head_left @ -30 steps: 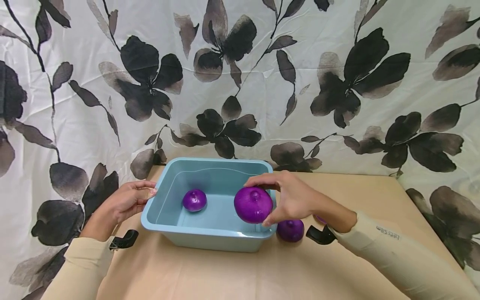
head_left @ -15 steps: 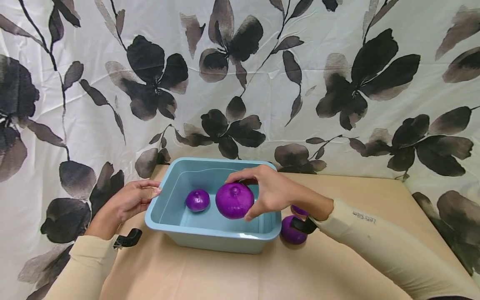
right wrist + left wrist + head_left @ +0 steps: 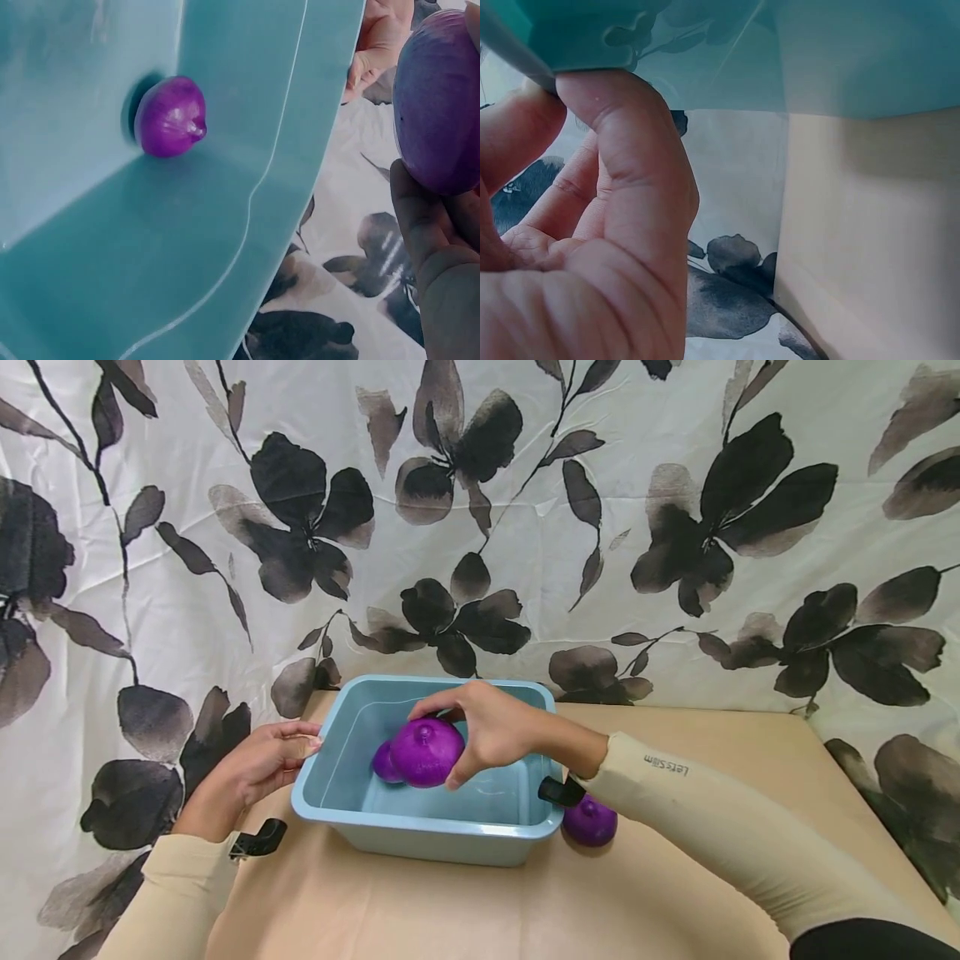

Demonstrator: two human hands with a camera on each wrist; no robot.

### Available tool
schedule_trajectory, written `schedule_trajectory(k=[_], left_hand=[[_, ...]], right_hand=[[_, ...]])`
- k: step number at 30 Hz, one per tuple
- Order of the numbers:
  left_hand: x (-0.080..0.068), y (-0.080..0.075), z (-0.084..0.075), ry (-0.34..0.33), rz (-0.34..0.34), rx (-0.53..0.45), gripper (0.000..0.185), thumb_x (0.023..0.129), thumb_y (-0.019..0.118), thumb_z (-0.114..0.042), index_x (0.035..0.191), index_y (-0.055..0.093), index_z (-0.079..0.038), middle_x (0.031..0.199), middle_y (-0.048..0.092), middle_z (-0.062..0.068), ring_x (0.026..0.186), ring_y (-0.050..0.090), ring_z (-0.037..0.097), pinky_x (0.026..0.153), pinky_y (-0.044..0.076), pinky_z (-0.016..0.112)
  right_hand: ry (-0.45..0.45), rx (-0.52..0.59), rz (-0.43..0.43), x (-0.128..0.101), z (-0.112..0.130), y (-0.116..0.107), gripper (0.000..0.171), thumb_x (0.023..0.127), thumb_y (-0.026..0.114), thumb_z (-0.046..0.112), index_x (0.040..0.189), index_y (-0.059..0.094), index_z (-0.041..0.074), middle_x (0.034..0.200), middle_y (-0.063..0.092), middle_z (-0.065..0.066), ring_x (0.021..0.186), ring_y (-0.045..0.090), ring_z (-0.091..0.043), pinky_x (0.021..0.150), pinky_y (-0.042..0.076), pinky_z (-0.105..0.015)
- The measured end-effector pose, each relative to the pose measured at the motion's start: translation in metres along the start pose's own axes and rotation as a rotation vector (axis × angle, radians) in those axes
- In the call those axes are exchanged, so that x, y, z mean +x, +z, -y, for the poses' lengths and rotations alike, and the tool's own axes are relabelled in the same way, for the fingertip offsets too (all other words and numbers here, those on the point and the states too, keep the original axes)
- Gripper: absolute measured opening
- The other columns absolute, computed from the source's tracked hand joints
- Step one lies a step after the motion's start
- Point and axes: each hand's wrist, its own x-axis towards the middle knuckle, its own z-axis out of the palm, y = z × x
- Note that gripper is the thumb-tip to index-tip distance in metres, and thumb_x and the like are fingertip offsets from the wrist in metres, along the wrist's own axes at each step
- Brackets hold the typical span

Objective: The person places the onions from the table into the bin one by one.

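Note:
A light blue plastic tub (image 3: 427, 843) stands on the table. My left hand (image 3: 258, 767) pinches its left rim between thumb and fingers; the left wrist view shows the thumb (image 3: 622, 150) up against the rim. Over the tub, my right hand (image 3: 495, 727) holds a large purple onion (image 3: 429, 752) between thumb and fingers. In the right wrist view this held onion (image 3: 442, 105) is at the right edge, partly cut off. A smaller purple onion (image 3: 171, 118) lies on the tub's floor; in the head view the held one overlaps it.
Another purple onion (image 3: 591, 821) lies on the table (image 3: 720, 752) just right of the tub, partly behind the right sleeve. A white cloth with dark flowers (image 3: 570, 552) hangs behind the table.
My right hand has carried its onion leftward, from the tub's right side to above the onion inside. The left hand keeps its grip on the rim.

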Motion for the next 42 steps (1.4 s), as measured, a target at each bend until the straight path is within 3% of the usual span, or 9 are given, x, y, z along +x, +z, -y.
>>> schedule_trajectory(k=[5,11,20,33,42], left_hand=[[-0.001,0.001,0.001,0.002,-0.019,0.007,0.013,0.102,0.066,-0.011,0.112,0.069,-0.019,0.094,0.072,-0.005,0.082,0.071,0.009,0.077,0.062,0.026],[0.000,0.000,0.000,0.015,-0.002,-0.008,0.013,0.102,0.065,-0.009,0.111,0.069,-0.018,0.093,0.073,-0.005,0.082,0.071,0.009,0.079,0.063,0.026],[-0.002,0.000,0.003,0.005,-0.012,-0.031,0.013,0.102,0.065,-0.009,0.111,0.069,-0.017,0.095,0.074,-0.004,0.084,0.073,0.009,0.080,0.063,0.028],[-0.001,0.001,0.005,0.000,-0.005,-0.036,0.013,0.102,0.064,-0.009,0.112,0.068,-0.017,0.094,0.073,-0.004,0.084,0.073,0.009,0.080,0.063,0.028],[0.002,0.001,0.001,0.016,0.016,-0.052,0.013,0.102,0.063,-0.008,0.111,0.068,-0.016,0.094,0.074,-0.003,0.083,0.073,0.009,0.079,0.063,0.027]], right_hand=[[-0.006,0.022,0.023,0.015,-0.001,0.007,0.074,0.064,0.097,0.017,0.132,0.068,0.012,0.127,0.072,0.002,0.117,0.065,-0.012,0.102,0.057,-0.032],[0.028,0.027,0.033,0.029,-0.004,0.016,0.075,0.063,0.098,0.016,0.132,0.069,0.013,0.126,0.072,0.002,0.115,0.065,-0.014,0.093,0.059,-0.026],[-0.005,-0.015,0.113,0.057,-0.015,0.041,0.075,0.064,0.099,0.017,0.132,0.068,0.012,0.125,0.072,-0.001,0.113,0.062,-0.013,0.086,0.058,-0.020],[0.024,-0.035,0.145,0.080,-0.029,0.060,0.077,0.063,0.100,0.015,0.133,0.069,0.011,0.123,0.075,0.001,0.108,0.064,-0.009,0.086,0.056,-0.017],[0.038,-0.109,0.192,0.096,-0.039,0.066,0.077,0.063,0.101,0.018,0.132,0.069,0.010,0.125,0.075,0.000,0.107,0.066,-0.008,0.090,0.055,-0.017]])
